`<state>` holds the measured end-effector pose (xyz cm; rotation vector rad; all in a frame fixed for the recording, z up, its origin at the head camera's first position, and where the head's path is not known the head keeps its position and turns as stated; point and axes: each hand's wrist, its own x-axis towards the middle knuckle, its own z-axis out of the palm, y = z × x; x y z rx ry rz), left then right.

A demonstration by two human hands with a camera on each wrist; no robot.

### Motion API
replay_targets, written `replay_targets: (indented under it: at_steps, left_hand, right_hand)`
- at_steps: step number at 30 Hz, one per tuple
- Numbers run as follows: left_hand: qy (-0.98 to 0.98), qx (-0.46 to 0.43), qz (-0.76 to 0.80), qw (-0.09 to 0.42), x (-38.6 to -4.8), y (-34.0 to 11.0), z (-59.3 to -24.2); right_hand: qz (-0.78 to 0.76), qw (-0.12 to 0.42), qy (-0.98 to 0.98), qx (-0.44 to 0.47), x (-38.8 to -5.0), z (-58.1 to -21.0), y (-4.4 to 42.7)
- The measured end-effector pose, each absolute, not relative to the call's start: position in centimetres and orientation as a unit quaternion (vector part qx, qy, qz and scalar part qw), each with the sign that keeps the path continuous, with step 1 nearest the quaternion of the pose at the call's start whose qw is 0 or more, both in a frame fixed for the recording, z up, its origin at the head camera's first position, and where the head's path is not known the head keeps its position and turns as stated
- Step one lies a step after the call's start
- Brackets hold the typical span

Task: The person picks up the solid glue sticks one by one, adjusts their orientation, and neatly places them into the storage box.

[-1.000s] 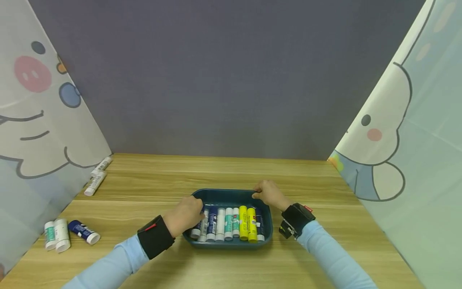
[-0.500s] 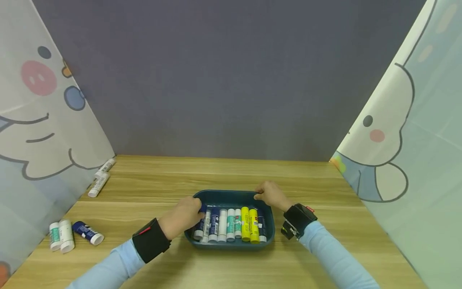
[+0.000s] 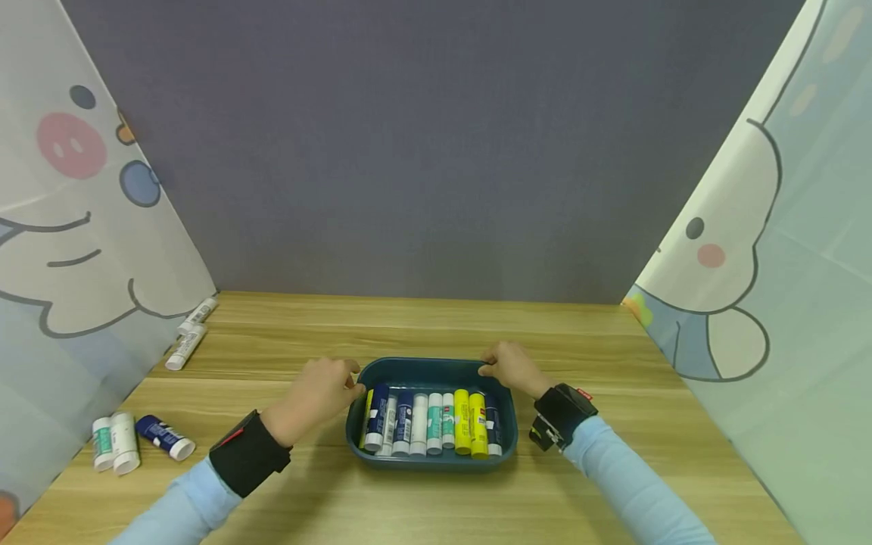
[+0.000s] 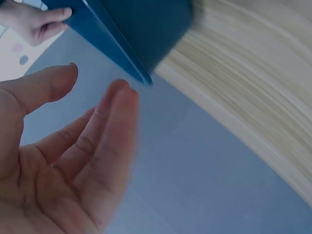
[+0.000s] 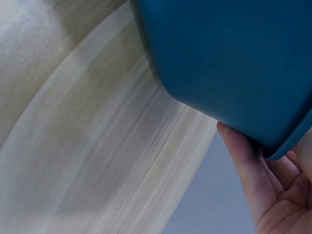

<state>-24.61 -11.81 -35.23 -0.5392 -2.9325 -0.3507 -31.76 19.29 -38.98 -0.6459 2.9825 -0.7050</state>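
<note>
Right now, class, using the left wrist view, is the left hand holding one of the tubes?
No, the left hand has nothing between its thumb and its fingers in that view.

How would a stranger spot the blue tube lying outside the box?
On the wooden table, find the dark teal box. To its left, nearest the box in a cluster of three, lies the blue tube. Its dark blue body sets it apart from the white tube and green-and-white tube beside it.
</note>
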Motion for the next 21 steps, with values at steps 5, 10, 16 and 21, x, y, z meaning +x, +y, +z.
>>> replay_targets:
  at_steps: [5,10,16,21]
  left_hand:
    - [-0.979,-0.154,-0.119,0.067,-24.9,-14.4,-34.7]
    - [-0.984,-0.119,-0.118,0.057,-25.5,-18.0,-34.4]
    - [-0.991,-0.072,-0.11,0.009,-25.8,-23.0,-34.5]
    - [-0.995,-0.02,-0.095,-0.037,-25.4,-27.2,-34.7]
  right_hand:
    - [-0.22,0.002,0.955,-0.197,-31.8,-39.1,19.1]
    - [-0.218,-0.006,0.957,-0.193,-31.7,-39.2,19.0]
    - [-0.227,0.0,0.955,-0.193,-31.5,-39.2,19.0]
    - [-0.23,-0.001,0.955,-0.185,-31.2,-39.3,18.8]
